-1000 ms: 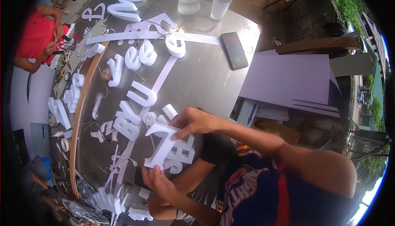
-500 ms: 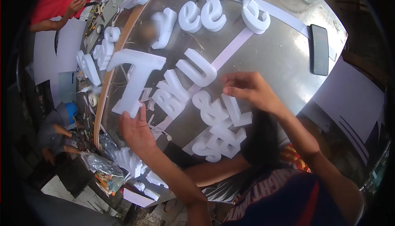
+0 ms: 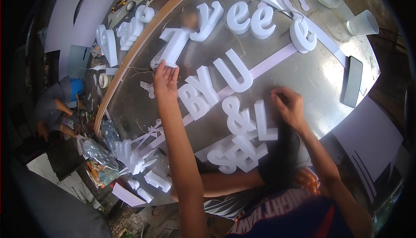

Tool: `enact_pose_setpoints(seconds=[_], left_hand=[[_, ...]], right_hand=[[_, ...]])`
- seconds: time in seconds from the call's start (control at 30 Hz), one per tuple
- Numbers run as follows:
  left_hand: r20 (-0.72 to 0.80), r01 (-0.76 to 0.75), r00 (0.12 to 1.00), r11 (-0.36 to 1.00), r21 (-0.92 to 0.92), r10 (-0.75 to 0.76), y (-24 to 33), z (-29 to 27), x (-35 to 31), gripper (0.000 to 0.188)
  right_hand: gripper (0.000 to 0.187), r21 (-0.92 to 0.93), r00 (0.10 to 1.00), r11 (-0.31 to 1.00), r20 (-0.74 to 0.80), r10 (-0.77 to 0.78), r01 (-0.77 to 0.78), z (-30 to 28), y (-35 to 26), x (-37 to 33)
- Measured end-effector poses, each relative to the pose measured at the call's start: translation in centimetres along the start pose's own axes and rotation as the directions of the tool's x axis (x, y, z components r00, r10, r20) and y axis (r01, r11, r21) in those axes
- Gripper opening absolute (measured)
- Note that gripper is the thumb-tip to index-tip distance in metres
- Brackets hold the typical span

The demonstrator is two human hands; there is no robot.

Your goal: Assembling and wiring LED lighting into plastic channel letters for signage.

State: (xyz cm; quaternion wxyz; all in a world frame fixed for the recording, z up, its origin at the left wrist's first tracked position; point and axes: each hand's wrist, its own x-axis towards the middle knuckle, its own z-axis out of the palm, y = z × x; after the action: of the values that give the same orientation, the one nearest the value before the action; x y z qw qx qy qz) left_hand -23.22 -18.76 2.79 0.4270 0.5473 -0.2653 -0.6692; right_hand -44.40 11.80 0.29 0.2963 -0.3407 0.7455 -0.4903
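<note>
Your left hand (image 3: 164,77) is stretched far out, fingers spread flat, touching the bottom end of a tall white foam letter (image 3: 173,47) on the shiny metal table (image 3: 320,82). Push too hard and it may slide out of line or bump the curly letter (image 3: 208,19) just beside it. Your long arm crosses near the row of block letters (image 3: 214,88), so your elbow could knock them. Your right hand (image 3: 289,107) is curled, fingertips pressed on the table beside an L-shaped letter (image 3: 264,123); whether it pinches anything I cannot tell. The phone (image 3: 352,82) lies near the edge and could fall.
</note>
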Motion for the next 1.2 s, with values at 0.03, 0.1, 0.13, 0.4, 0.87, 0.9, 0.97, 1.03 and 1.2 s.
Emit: enact_pose_setpoints(seconds=[0.03, 0.1, 0.13, 0.4, 0.87, 0.9, 0.97, 1.03, 1.2], left_hand=[[-0.005, -0.003, 1.0, 1.0, -0.007, 0.003, -0.1, 0.0, 0.1, 0.052], [0.043, -0.031, 0.998, 0.993, -0.114, 0.036, 0.0, -0.1, 0.2, 0.052], [0.052, -0.049, 0.997, 0.993, -0.11, 0.055, 0.2, -0.1, 0.4, 0.052], [0.103, 0.028, 0.994, 0.999, 0.029, -0.031, -0.3, 1.1, 0.6, 0.049], [0.249, -0.113, 0.965, 0.738, 0.665, -0.077, 0.6, 3.2, -0.4, 0.047], [0.242, -0.126, 0.967, 0.674, 0.728, -0.08, 0.9, 3.1, -0.1, 0.047], [0.173, -0.111, 0.984, 0.649, 0.753, -0.032, 1.6, 2.6, 0.7, 0.045], [0.124, -0.109, 0.992, 0.634, 0.766, 0.022, 2.4, 1.6, 2.0, 0.043], [0.419, -0.46, 0.741, -0.057, 0.886, 0.525, 3.5, -0.7, 4.8, 0.032]], right_hand=[[0.012, 0.001, 1.0, 1.0, -0.011, 0.014, -0.014, 0.1, -0.1, 0.0], [0.011, 0.008, 1.0, 1.0, -0.008, -0.013, 0.013, 0.2, -0.1, 0.0], [0.011, -0.003, 0.999, 1.0, -0.018, -0.026, 0.026, 0.2, -0.2, 0.1], [0.01, -0.02, 0.999, 0.999, -0.027, -0.046, 0.045, 0.4, -0.4, 0.2], [0.012, -0.06, 0.997, 0.996, -0.028, -0.065, 0.063, 0.7, -0.6, 0.3], [0.012, -0.064, 0.999, 0.997, -0.015, -0.041, 0.04, 0.6, -0.6, 0.3], [0.012, -0.073, 1.0, 0.997, -0.006, -0.014, 0.013, 0.5, -0.6, 0.2], [0.012, -0.073, 1.0, 0.997, 0.003, -0.004, 0.004, 0.5, -0.6, 0.2], [0.011, -0.075, 0.999, 0.997, -0.014, -0.032, 0.031, 0.7, -0.6, 0.3]])
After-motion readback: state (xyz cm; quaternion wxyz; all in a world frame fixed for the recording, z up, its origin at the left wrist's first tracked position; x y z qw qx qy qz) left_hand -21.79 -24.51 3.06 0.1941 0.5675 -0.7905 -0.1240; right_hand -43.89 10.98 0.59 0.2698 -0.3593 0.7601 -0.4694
